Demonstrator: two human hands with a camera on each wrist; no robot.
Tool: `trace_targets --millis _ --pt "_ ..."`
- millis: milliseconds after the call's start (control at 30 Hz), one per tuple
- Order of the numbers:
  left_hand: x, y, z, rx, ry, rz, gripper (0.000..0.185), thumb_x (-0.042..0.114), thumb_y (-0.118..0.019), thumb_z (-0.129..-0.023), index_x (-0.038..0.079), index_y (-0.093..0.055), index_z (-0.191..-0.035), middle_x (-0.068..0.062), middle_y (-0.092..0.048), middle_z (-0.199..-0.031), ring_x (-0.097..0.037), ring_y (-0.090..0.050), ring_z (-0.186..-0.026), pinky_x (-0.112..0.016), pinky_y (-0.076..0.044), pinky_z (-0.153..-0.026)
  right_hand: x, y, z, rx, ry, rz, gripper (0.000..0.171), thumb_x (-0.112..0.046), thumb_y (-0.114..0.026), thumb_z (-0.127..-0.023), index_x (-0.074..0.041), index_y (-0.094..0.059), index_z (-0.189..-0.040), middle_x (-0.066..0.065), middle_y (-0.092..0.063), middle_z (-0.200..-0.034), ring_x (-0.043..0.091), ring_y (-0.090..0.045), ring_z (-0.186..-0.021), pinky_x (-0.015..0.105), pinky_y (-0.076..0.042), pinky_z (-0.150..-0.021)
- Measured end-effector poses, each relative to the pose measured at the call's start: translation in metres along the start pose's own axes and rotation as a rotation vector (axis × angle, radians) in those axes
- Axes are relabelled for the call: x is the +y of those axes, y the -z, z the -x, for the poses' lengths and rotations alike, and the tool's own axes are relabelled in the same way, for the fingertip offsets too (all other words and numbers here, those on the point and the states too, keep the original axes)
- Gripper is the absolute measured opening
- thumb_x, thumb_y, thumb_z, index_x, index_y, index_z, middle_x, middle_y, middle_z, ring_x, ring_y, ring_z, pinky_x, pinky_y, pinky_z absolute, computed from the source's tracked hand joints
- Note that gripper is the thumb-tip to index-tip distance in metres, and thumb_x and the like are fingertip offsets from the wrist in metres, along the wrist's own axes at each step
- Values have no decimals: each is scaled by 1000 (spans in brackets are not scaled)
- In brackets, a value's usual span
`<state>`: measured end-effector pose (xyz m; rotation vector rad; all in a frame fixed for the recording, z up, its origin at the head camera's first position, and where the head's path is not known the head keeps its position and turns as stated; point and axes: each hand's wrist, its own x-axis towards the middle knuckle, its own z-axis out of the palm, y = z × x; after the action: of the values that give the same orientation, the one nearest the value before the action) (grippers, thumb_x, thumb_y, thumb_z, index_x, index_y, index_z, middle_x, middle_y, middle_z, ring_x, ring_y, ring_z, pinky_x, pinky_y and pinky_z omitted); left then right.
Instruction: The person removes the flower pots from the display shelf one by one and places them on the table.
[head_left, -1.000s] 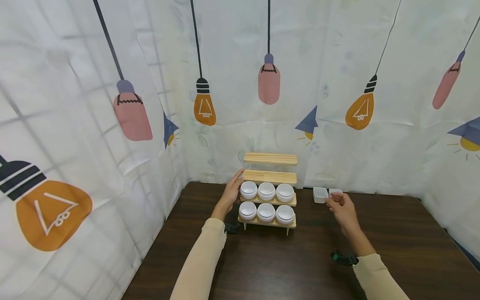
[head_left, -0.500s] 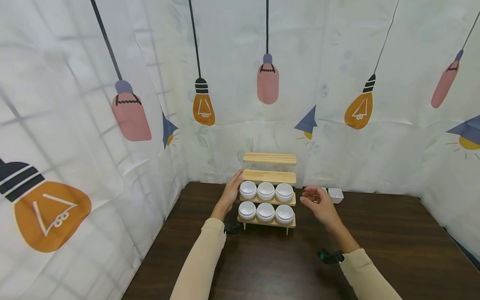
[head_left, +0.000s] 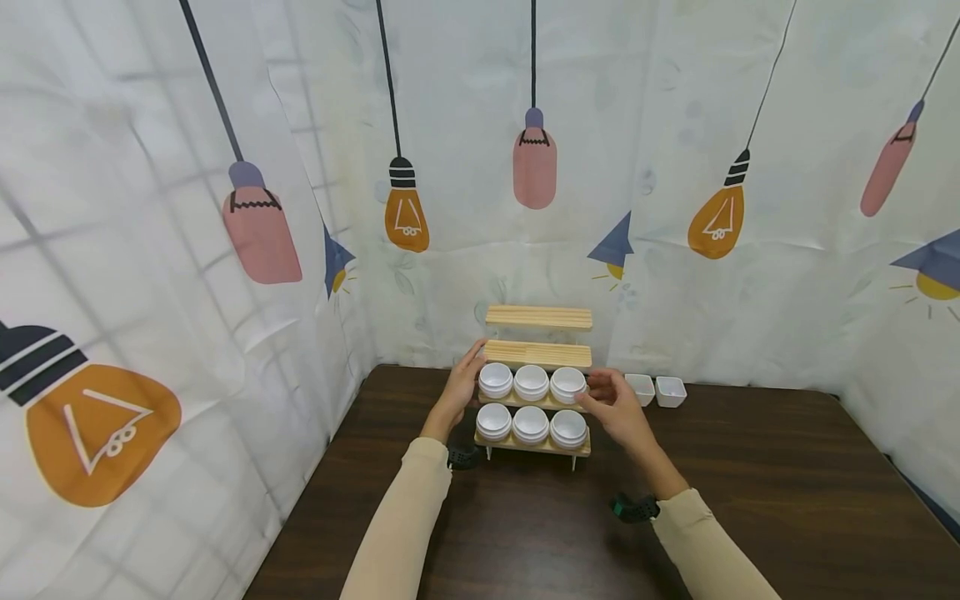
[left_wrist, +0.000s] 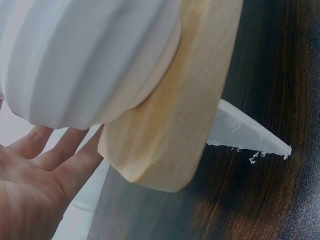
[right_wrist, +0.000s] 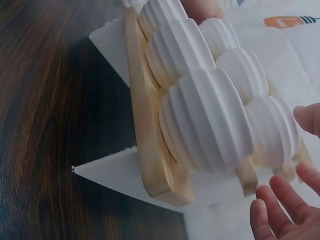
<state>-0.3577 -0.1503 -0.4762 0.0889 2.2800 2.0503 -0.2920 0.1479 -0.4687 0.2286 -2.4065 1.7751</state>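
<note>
A tiered wooden stand [head_left: 537, 353] on the table carries ribbed white bowls on its two lower tiers, three per tier. My left hand [head_left: 459, 390] is at the stand's left side, fingertips by the third tier's end. In the left wrist view its fingers [left_wrist: 65, 150] stretch out behind the lowest board [left_wrist: 190, 110], palm bare. My right hand [head_left: 618, 410] is at the stand's right end, nearest the right bowl [head_left: 567, 383] of the second tier. The right wrist view shows its thumb [right_wrist: 307, 119] right by that bowl's rim and the other fingers spread below.
Two small square white dishes [head_left: 670, 392] stand side by side right of the stand, near the table's back edge. The upper two tiers are bare wood. A white printed curtain [head_left: 450, 125] hangs right behind the dark wooden table [head_left: 525, 525].
My right hand has moved left from the square dishes to the stand's right end. The dishes now sit slightly apart, the right one shifted from where the fingers were. My left hand stays put.
</note>
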Motion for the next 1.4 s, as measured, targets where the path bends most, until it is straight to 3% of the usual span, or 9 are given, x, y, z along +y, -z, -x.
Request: trace_targets --millis 300,700,1067,1400 --pt "0 1 0 -9 -1 0 46 46 -42 -110 45 -39 -156 -13 -57 -145 -12 -50 -72 -26 -39 -48 0 -11 -3 29 -1 5 57 -21 -77 -93 -4 -51 -141 19 -57 -135 29 -56 -117 23 -45 -91" --pt "-1 0 -2 -3 -6 0 47 46 -43 -109 45 -39 -156 -13 -57 -144 -13 -50 -71 -26 -39 -47 4 -23 -10 64 52 49 53 -15 -82 -87 -6 -58 -133 16 -67 -118 18 -57 -100 24 -43 -79" --pt "0 0 -1 -3 4 -1 45 46 -42 -109 47 -40 -154 -13 -52 -152 -15 -55 -77 -27 -42 -49 4 -28 -10 78 30 95 59 -22 -85 -85 -6 -56 -134 17 -65 -123 26 -54 -114 34 -42 -90" --pt "-1 0 -2 -7 -1 14 44 45 -42 -110 48 -40 -154 -11 -55 -148 -13 -51 -70 -27 -41 -48 4 -27 -9 61 1 97 61 -28 -84 -87 -9 -55 -138 17 -60 -130 31 -48 -126 52 -42 -103"
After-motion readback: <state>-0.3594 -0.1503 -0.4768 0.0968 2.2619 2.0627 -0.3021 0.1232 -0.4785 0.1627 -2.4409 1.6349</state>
